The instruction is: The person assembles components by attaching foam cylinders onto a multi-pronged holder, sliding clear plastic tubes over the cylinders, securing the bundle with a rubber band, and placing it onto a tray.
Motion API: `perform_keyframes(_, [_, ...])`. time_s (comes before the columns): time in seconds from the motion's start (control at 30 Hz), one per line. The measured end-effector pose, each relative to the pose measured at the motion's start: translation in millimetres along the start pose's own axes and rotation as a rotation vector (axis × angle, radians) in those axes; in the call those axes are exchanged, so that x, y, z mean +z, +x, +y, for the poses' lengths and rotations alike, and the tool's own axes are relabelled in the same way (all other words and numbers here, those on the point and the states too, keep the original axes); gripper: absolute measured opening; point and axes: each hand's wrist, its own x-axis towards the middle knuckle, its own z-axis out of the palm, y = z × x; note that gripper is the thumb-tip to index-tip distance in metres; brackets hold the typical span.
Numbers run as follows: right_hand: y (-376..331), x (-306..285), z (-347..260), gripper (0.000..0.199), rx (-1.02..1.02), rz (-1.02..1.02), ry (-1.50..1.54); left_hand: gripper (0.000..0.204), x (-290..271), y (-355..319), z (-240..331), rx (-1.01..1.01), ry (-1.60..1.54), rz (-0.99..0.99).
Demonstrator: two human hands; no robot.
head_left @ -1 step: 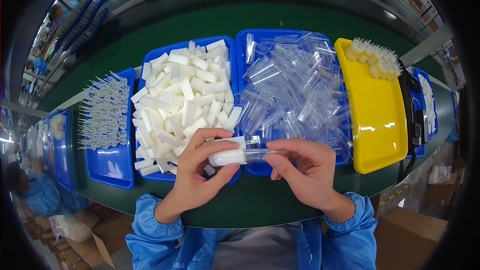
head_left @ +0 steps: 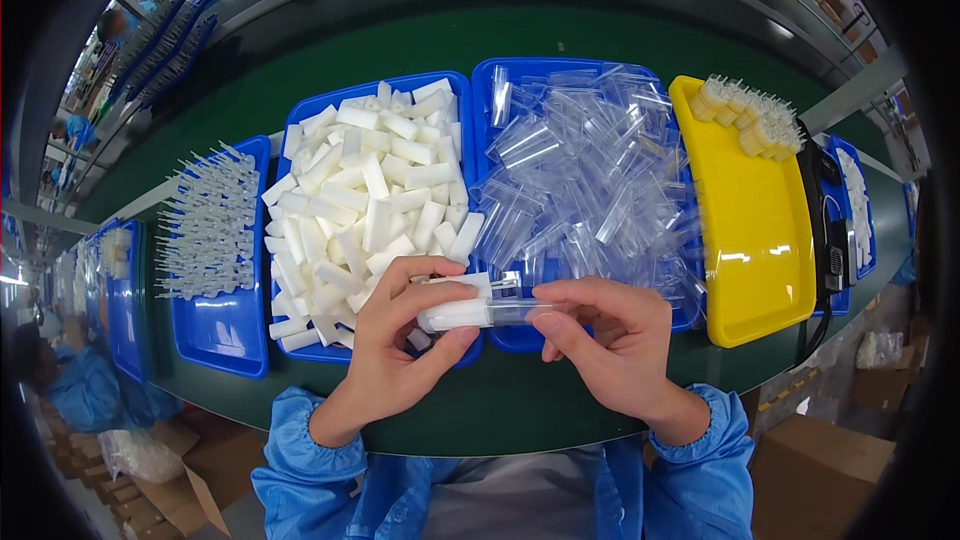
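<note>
My left hand (head_left: pixel 405 340) pinches a white foam block (head_left: pixel 458 315) between thumb and fingers. The block's right end meets a clear plastic tube (head_left: pixel 512 311), apparently seated in its mouth. My right hand (head_left: pixel 615 340) grips the tube's other end between thumb and forefinger. Just behind, a second white piece (head_left: pixel 476 282) with a thin pale stem (head_left: pixel 507 283) pointing right shows above the left fingers; whether they hold it too is unclear. Both hands hover over the near edges of a blue tray of white foam blocks (head_left: pixel 375 175) and a blue tray of clear tubes (head_left: pixel 590 170).
On the left, a blue tray (head_left: pixel 215 335) carries many thin-stemmed white parts (head_left: pixel 212 225). A yellow tray (head_left: pixel 757 240) on the right bears cream-coloured stemmed parts (head_left: pixel 750 118) at its far end. Dark equipment with a cable (head_left: pixel 833 260) stands beside it. A co-worker's blue sleeve (head_left: pixel 100 390) is at far left.
</note>
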Motion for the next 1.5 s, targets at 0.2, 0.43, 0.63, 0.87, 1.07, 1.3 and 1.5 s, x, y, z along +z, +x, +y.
perform_keyframes(0.2, [-1.0,-0.4,2.1,0.021,-0.054,0.01,-0.103,0.029,-1.6,1.9,2.4,0.07,0.18,0.014])
perform_keyframes(0.43, [-1.5,3.3,3.5,0.02,-0.067,0.035,-0.162,0.028,-2.7,1.0,1.1,0.047,0.183,-0.012])
perform_keyframes(0.63, [-6.0,7.1,8.3,0.021,-0.083,0.087,-0.139,0.026,1.2,0.0,1.4,0.064,0.164,0.042])
perform_keyframes(0.87, [-1.3,5.6,9.7,0.019,0.122,0.052,0.113,0.027,0.6,-0.7,0.3,0.06,0.17,0.022])
perform_keyframes(1.07, [0.3,5.5,7.0,0.023,0.202,0.018,0.189,0.028,-1.9,-0.3,1.1,0.032,0.158,0.022])
perform_keyframes(1.3, [10.7,-10.4,-3.5,0.034,-0.237,-0.126,-0.436,0.038,-14.0,4.3,8.3,-0.08,-0.245,-0.073])
perform_keyframes(1.5, [10.8,-15.3,-3.5,0.035,-0.268,-0.08,-0.397,0.047,-23.7,7.6,6.1,-0.219,-0.494,-0.154])
